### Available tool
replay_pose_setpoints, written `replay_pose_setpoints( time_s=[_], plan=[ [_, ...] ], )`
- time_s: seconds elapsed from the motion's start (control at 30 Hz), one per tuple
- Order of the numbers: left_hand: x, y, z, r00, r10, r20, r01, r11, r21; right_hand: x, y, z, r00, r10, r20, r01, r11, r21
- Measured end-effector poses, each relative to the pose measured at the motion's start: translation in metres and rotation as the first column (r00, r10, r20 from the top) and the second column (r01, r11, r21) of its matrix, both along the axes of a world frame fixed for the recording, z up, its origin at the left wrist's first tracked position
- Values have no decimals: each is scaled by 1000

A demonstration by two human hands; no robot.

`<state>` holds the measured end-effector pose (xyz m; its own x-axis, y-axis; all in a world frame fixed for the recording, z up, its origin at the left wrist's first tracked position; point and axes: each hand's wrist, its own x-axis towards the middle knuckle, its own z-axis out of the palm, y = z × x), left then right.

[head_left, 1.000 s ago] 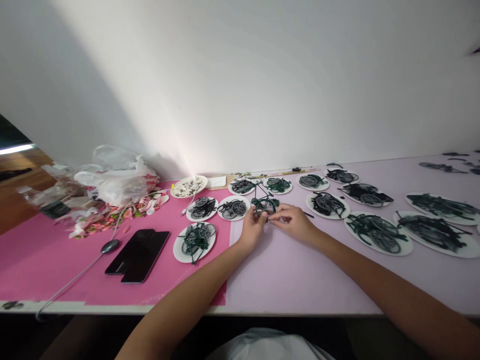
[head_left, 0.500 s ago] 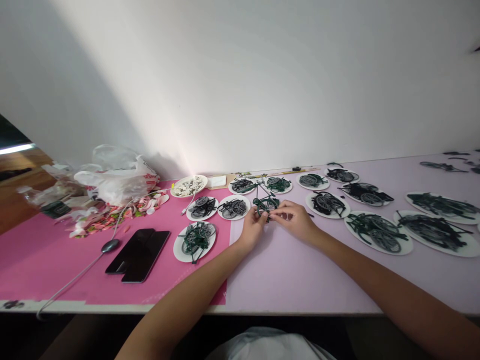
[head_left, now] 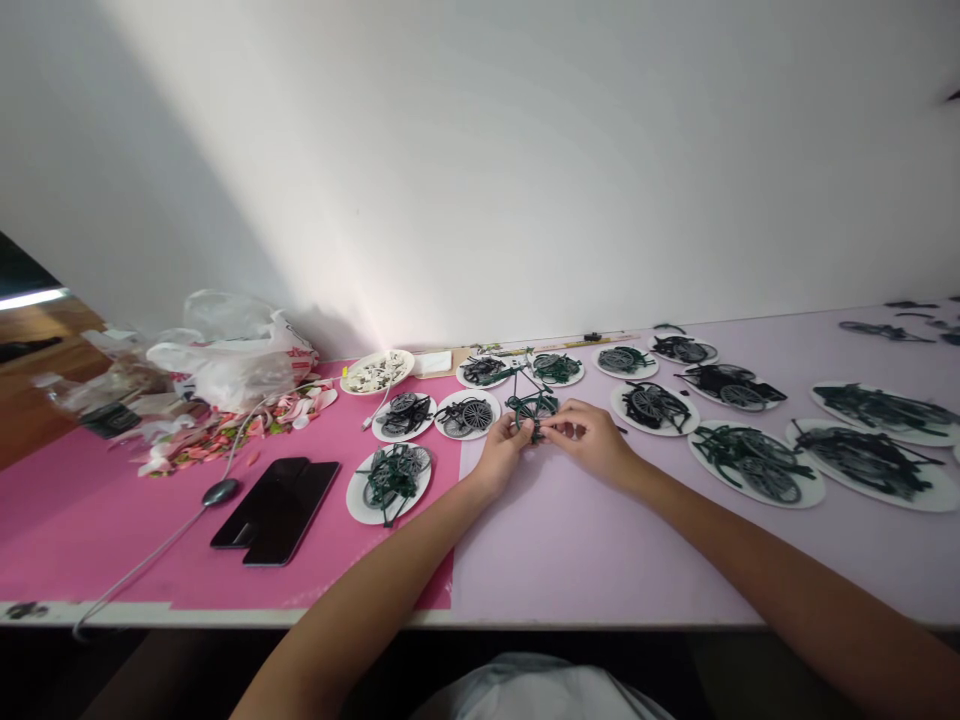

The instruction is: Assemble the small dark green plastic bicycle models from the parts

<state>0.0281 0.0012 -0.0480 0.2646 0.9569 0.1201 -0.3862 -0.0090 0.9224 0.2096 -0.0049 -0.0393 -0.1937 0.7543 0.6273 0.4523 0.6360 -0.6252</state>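
A small dark green model bicycle [head_left: 525,393] with a spoked wheel is held just above the lilac part of the table, at the middle of the view. My left hand [head_left: 504,450] is closed on its lower left side, thumb and fingers pinching it. From the right, my right hand [head_left: 589,437] pinches at the near edge of the same model, close to the left fingertips. Whether a separate small part sits between the right fingers is too small to tell. A plate of bicycle parts [head_left: 469,433] lies just left of my left hand.
More white plates with black and green bicycle parts stand right [head_left: 806,492] and left [head_left: 367,512]. On the pink side lie two dark phones [head_left: 289,512], a mouse-shaped grey device [head_left: 221,492] on a cable, a plastic bag [head_left: 232,365] and a bowl of white pieces [head_left: 377,387].
Both hands keep nearly the same place around the model bicycle. Only slight finger movement shows at its near edge.
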Motion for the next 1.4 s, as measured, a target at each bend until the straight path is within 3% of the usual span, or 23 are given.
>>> replay_pose_setpoints(
  time_s=[0.63,0.9,1.4],
  plan=[
    [-1,1,-2,996,17,-90,-15,1000,20,1,-2,4,1000,23,9,-23,1000,18],
    [-1,-2,4,998,-6,-64,6,1000,-1,1,-2,6,1000,22,20,-22,1000,16],
    [-2,-1,2,997,-5,-71,4,1000,-21,2,-2,5,999,26,36,-27,1000,7]
  ],
)
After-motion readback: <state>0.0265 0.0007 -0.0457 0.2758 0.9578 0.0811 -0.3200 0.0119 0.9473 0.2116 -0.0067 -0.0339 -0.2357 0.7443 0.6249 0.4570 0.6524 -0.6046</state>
